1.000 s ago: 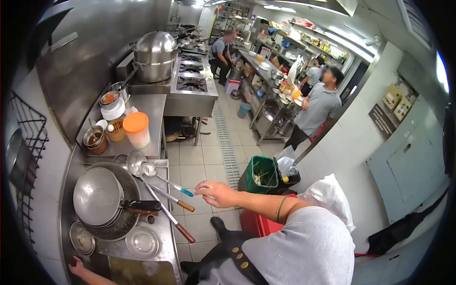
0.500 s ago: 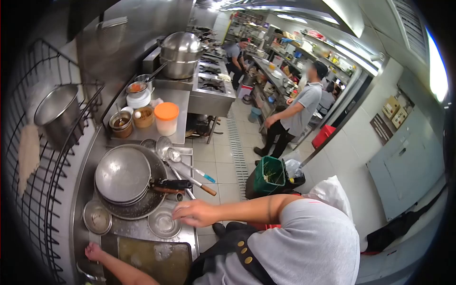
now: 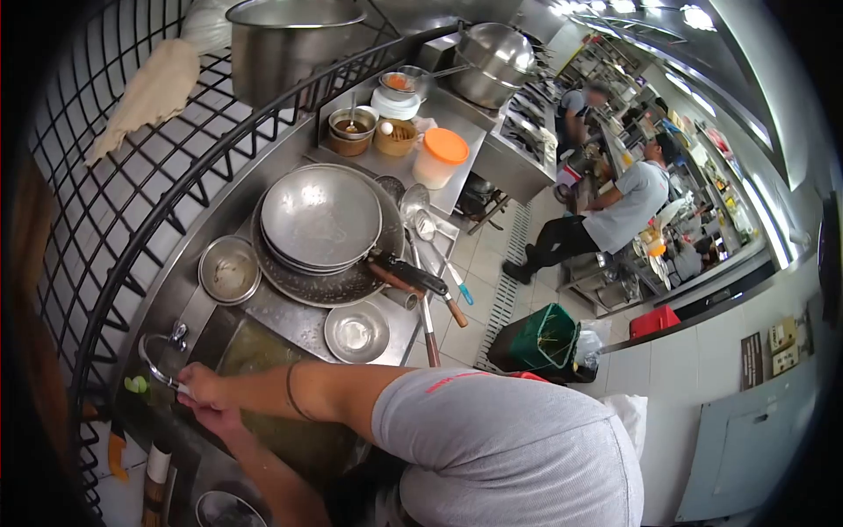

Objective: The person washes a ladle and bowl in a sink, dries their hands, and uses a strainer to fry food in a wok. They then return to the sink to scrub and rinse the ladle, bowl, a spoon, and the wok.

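Note:
A curved metal tap point(image 3: 152, 363) stands at the sink's back wall. My right hand point(image 3: 204, 386) is closed round the end of its spout. Just below and against it is my left hand point(image 3: 217, 420), its fingers largely hidden, so whether it grips anything is unclear. Both hands are over the left end of a sink basin point(image 3: 268, 351) holding murky liquid. Green pieces point(image 3: 135, 384) lie beside the tap.
Stacked woks point(image 3: 320, 215) with handles pointing right, a metal bowl point(image 3: 230, 270) and a shallow bowl point(image 3: 356, 332) sit beyond the basin. A black wire rack point(image 3: 176, 176) curves along the left. A co-worker point(image 3: 632, 198) stands across the aisle near a green bin point(image 3: 533, 341).
My right hand has moved left from above the shallow bowl to the tap spout and closed on it. My left hand now meets it there. The view has turned and shifted.

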{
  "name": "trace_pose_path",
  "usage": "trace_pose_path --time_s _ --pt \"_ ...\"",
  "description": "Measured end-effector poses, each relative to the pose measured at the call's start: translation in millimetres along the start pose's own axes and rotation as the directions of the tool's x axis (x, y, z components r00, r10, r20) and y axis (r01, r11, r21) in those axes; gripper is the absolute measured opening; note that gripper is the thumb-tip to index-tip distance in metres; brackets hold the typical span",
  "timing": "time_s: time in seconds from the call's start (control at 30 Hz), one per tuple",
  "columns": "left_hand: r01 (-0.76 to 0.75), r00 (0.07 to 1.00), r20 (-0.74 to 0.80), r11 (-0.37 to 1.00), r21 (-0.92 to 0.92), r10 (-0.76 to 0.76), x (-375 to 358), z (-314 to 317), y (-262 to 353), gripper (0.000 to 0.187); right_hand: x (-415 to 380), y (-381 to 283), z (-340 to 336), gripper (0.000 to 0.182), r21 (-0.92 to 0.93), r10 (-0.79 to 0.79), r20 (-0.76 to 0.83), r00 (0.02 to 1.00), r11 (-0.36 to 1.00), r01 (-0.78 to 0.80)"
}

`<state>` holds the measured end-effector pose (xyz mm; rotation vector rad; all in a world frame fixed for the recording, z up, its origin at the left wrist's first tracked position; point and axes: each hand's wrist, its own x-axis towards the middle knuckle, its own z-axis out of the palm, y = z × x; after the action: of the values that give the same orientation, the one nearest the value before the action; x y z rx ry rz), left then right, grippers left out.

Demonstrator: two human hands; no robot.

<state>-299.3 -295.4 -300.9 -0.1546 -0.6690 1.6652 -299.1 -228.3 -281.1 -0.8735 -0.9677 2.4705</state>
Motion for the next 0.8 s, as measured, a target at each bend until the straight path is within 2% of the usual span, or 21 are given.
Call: trace_pose_path --time_s 0.03,0.07,0.1,0.13,0.2,0.23,0.27,0.3,0.33,0.37,0.4,0.43,0.47,0.5,0.53,0.57,0.6,0.67,0.73,0.8 --pt "-0.167 0.971 -0.129 0.958 0.233 0.201 1 8 -18 0.037 -9 -5 7 0.018 0.006 0.006 0.001 1.0 1.0 -0.006" --pt "-0.281 0.89 -0.2 0.838 0.467 0.41 1 12 -27 0.039 -28 -16 14 0.022 -0.488 -0.244 -0.018 0.97 0.849 0.204" --pt "-0.282 0.889 -0.201 0.837 0.468 0.411 0 13 -25 0.039 -45 -24 18 0.026 -0.847 -0.456 0.091 0.885 0.433 0.309" --pt "-0.264 0.916 -0.187 0.885 0.383 0.354 0 12 -19 0.04 -54 -25 17 0.026 -0.846 -0.456 0.092 0.885 0.434 0.311" --pt "-0.197 0.963 -0.142 0.959 0.204 0.228 6 3 1 0.044 -62 -28 15 0.04 -0.932 -0.408 0.355 0.841 -0.08 0.354" --pt "-0.155 0.98 -0.11 0.982 0.11 0.167 10 -4 11 0.045 -61 -30 10 0.04 -0.932 -0.413 0.354 0.839 -0.083 0.352" --pt "-0.111 0.991 -0.073 0.994 0.015 0.112 13 -12 20 0.047 -57 -29 -1 0.043 -0.863 -0.581 0.475 0.661 -0.159 0.48" --pt "-0.065 0.997 -0.033 0.995 -0.076 0.063 13 -19 29 0.049 -56 -29 -6 0.048 -0.775 -0.706 0.558 0.436 -0.256 0.578" --pt "-0.014 1.0 0.014 0.987 -0.162 0.017 15 -22 34 0.051 -66 -45 2 0.048 -0.773 -0.706 0.559 0.434 -0.256 0.58" --pt "0.04 0.998 0.06 0.97 -0.241 -0.027 15 -21 37 0.052 -90 -77 19 0.05 -0.933 -0.632 0.29 0.718 -0.021 0.358" --pt "0.041 0.998 0.055 0.971 -0.235 -0.028 19 -10 24 0.052 -104 -95 30 0.053 -0.984 -0.462 -0.029 0.887 0.17 0.056" --pt "0.01 0.994 0.095 0.918 0.397 -0.052 29 10 -4 0.056 -96 -52 35 0.057 -0.993 -0.877 -0.089 0.472 0.043 -0.108" --pt "-0.049 0.988 0.114 0.496 0.867 -0.1 36 21 -18 0.06 -92 -49 36 0.057 -0.993 -0.879 -0.095 0.467 0.051 -0.107" --pt "-0.046 0.988 0.112 0.494 0.868 -0.104 36 21 -17 0.06 -98 -39 40 0.055 -0.993 -0.866 -0.117 0.486 0.094 -0.072" --pt "-0.159 0.947 -0.007 0.486 0.859 0.322 33 19 -16 0.063 -106 -30 34 0.054 -0.99 -0.849 -0.138 0.51 0.138 -0.039" --pt "-0.262 0.718 -0.123 0.429 0.864 0.685 32 19 -15 0.066 -103 -28 32 0.052 -0.984 -0.831 -0.154 0.534 0.179 -0.005" --pt "-0.266 0.716 -0.118 0.425 0.865 0.688 33 20 -29 0.066 -90 -28 36 0.051 -0.975 -0.813 -0.165 0.559 0.22 0.032" --pt "-0.065 0.762 -0.308 0.542 0.838 0.569 29 27 -67 0.059 -91 -55 23 0.048 -0.943 -0.763 -0.19 0.618 0.317 0.101" --pt "-0.023 0.757 -0.322 0.516 0.856 0.569 28 26 -53 0.059 -82 -55 23 0.045 -0.895 -0.713 -0.22 0.665 0.419 0.154" --pt "0.034 0.755 -0.342 0.487 0.873 0.56 17 27 19 0.058 -60 -15 44 0.042 -0.844 -0.668 -0.232 0.707 0.5 0.195"
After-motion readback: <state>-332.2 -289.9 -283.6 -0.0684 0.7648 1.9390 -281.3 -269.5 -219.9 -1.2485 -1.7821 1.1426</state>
